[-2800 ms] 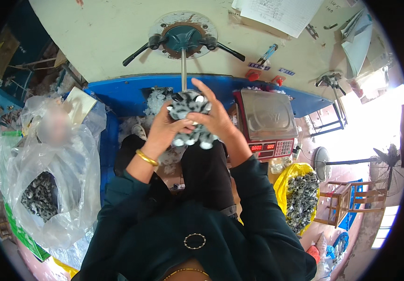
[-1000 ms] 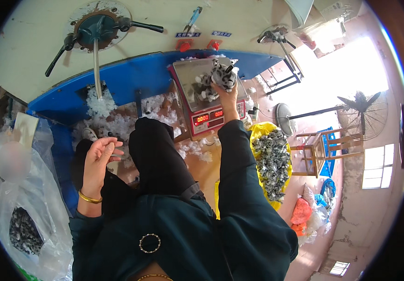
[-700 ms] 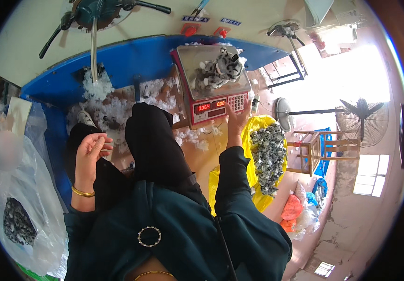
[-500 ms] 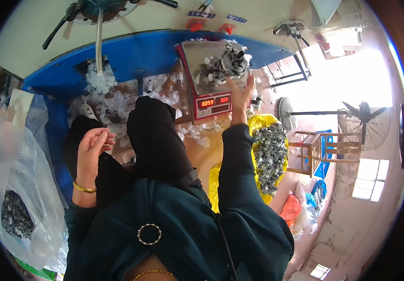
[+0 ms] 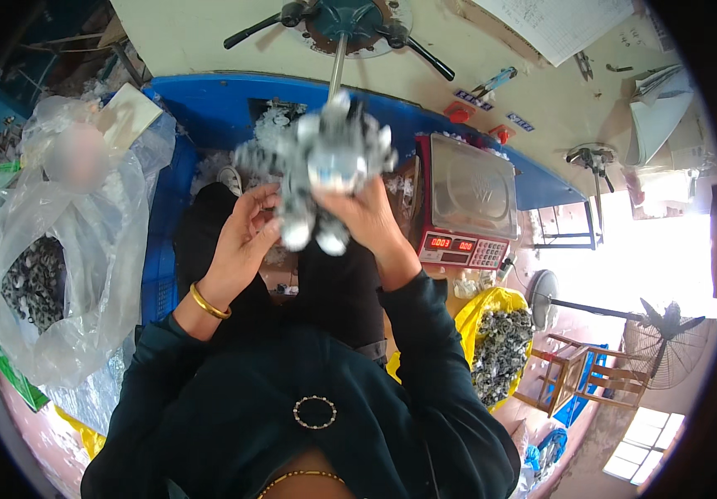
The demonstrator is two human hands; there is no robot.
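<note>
A grey-and-white plush toy (image 5: pixel 337 145), blurred by motion, is up in front of me below the nozzle of the filling machine (image 5: pixel 337 66). My right hand (image 5: pixel 371 220) grips it from the right, thumb across its front. At its left edge, my left hand (image 5: pixel 242 237) has curled fingers and thumb against the toy; the exact contact is smeared. To the right stands a red digital scale (image 5: pixel 466 249) with lit red figures. Nothing lies on its metal pan (image 5: pixel 475 187).
A yellow bag (image 5: pixel 466 328) of grey-and-white plush pieces stands at right, near a fan (image 5: pixel 662 341) and wooden chair (image 5: pixel 570 378). Clear plastic bag (image 5: pixel 84 333) with similar pieces is at left. White stuffing (image 5: pixel 271 129) clings around the nozzle. Papers (image 5: pixel 554 25) lie on the machine table.
The plush toy has left the scale pan in my right hand and moved left. My left hand has come up to it. The view has swung, and the scale's reading has dropped.
</note>
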